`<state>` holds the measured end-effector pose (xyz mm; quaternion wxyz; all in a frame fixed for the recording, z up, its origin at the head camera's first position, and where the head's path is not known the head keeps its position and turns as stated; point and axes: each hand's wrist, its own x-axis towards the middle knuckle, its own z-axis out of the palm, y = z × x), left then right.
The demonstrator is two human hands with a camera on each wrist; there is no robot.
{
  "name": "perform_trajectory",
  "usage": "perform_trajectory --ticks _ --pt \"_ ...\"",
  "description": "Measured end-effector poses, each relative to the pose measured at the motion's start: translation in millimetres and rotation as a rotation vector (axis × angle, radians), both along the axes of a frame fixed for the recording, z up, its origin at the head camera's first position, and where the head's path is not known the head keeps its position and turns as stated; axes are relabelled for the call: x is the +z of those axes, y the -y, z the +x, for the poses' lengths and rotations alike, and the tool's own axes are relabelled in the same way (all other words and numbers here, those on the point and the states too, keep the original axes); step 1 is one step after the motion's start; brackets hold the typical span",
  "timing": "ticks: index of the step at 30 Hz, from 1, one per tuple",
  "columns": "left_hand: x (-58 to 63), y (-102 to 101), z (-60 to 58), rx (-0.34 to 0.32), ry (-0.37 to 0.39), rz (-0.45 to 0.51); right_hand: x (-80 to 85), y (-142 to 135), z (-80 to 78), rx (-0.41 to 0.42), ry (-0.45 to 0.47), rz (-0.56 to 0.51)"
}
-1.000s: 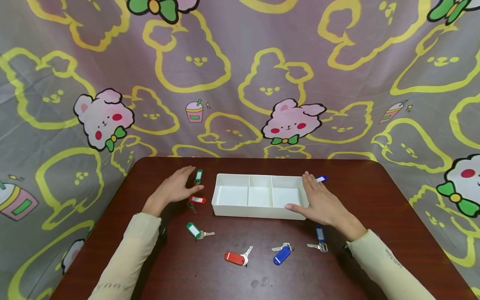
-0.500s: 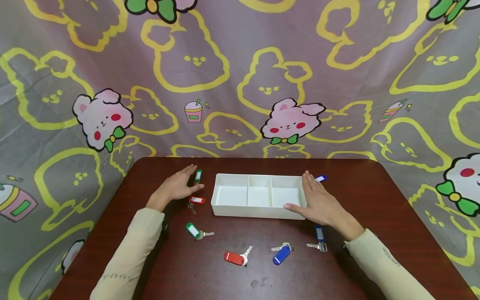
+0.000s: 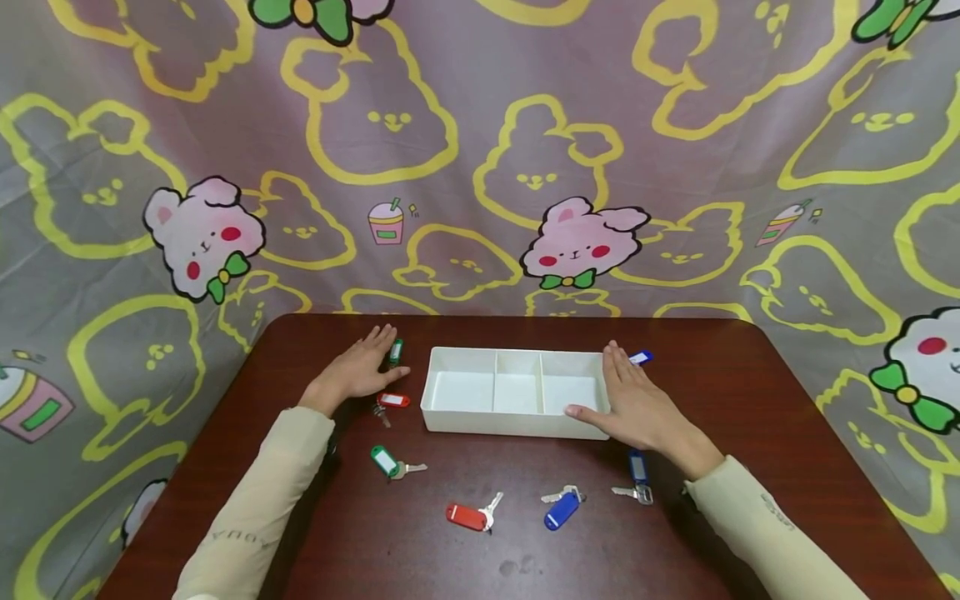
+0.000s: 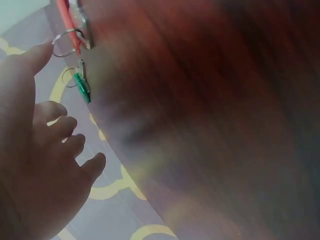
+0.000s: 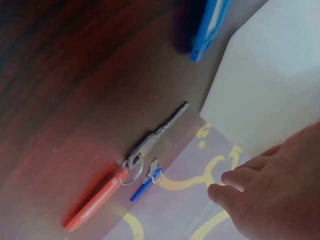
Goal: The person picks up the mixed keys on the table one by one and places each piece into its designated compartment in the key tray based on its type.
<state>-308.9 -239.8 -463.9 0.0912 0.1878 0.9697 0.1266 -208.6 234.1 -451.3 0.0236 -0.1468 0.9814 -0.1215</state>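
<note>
A white box (image 3: 517, 423) with three compartments stands on the table. My right hand (image 3: 641, 408) lies at its right end, fingers extended along that side and thumb over the front rim. Left of the box, my left hand (image 3: 352, 371) is spread with straight fingers and holds nothing. Close to its fingertips is a green key tag (image 3: 396, 352); below its thumb lies a red key tag (image 3: 393, 400) with a key. The left wrist view shows a red tag (image 4: 69, 20) with its ring near the thumb. A blue tag (image 3: 641, 357) lies behind my right fingers, partly hidden.
Nearer on the table (image 3: 420, 567) lie keys with a green tag (image 3: 385, 460), a red tag (image 3: 467, 517), a blue tag (image 3: 562, 511) and another blue tag (image 3: 638, 467). A patterned curtain (image 3: 465, 192) rises behind the table.
My left hand and forearm have shifted slightly right and away from me. My right hand stays at the box's end, and the keys lie as before.
</note>
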Motion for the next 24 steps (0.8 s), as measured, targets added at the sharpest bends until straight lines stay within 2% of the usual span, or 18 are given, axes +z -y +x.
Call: perform_trajectory --ticks 8,24 --pt "-3.6 -1.1 -1.5 0.001 0.023 -0.048 1.3 1.6 0.1 0.003 0.006 0.01" --pt "-7.6 -3.6 -0.4 -0.008 0.032 -0.059 -0.6 0.3 -1.2 -0.004 0.03 -0.003"
